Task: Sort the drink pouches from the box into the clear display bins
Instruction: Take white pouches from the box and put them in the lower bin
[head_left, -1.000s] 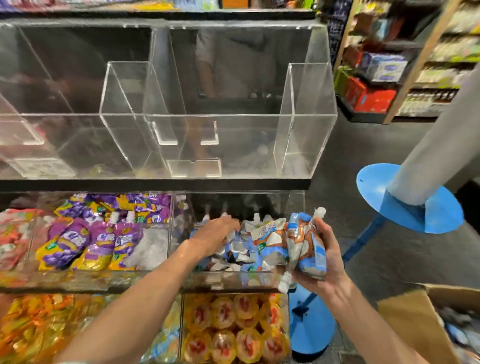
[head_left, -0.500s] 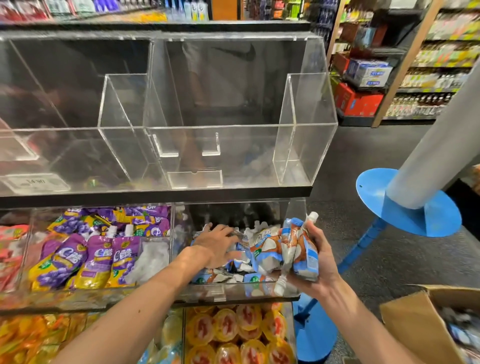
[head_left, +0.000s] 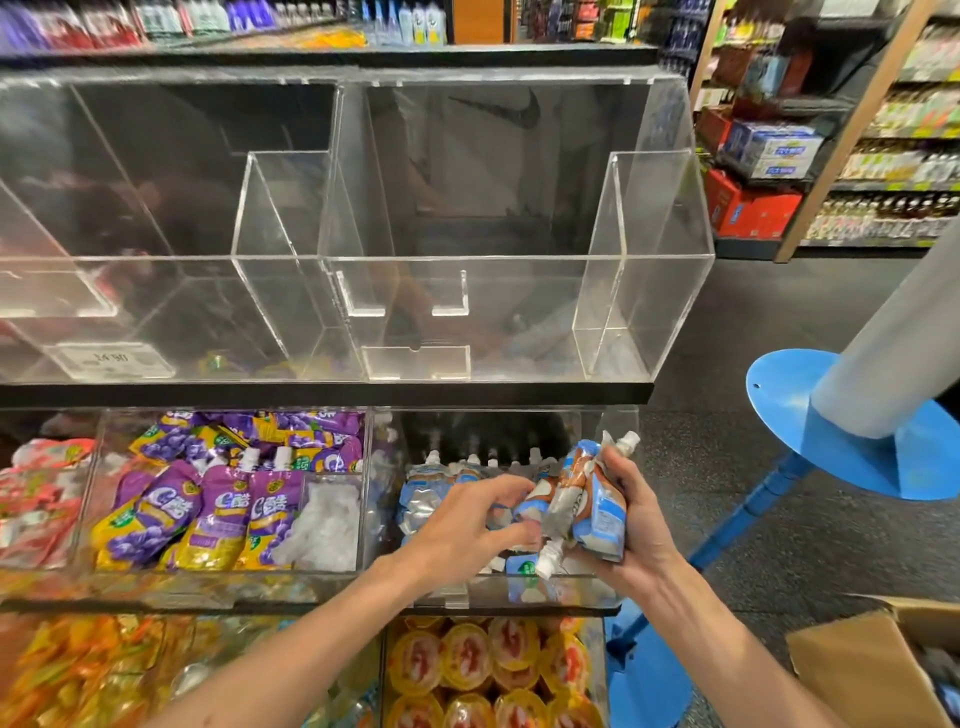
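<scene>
My right hand (head_left: 631, 525) grips a bundle of blue and white drink pouches (head_left: 587, 499) with white spouts, held over the right end of the middle-row clear bin (head_left: 592, 592). More blue pouches (head_left: 431, 488) lie inside that bin. My left hand (head_left: 467, 525) reaches across the bin, and its fingers pinch the left pouch of the bundle. The cardboard box (head_left: 878, 660) shows at the bottom right corner, open.
Purple pouches (head_left: 208, 509) fill the bin to the left, red ones (head_left: 36, 504) further left. Large clear bins (head_left: 467, 270) stand on the shelf above. Yellow-lidded cups (head_left: 488, 670) fill the lower bin. A blue round stand (head_left: 841, 426) with a grey pole is to the right.
My left hand has moved right from the pouches in the bin to the bundle in my right hand. The view has tilted slightly upward.
</scene>
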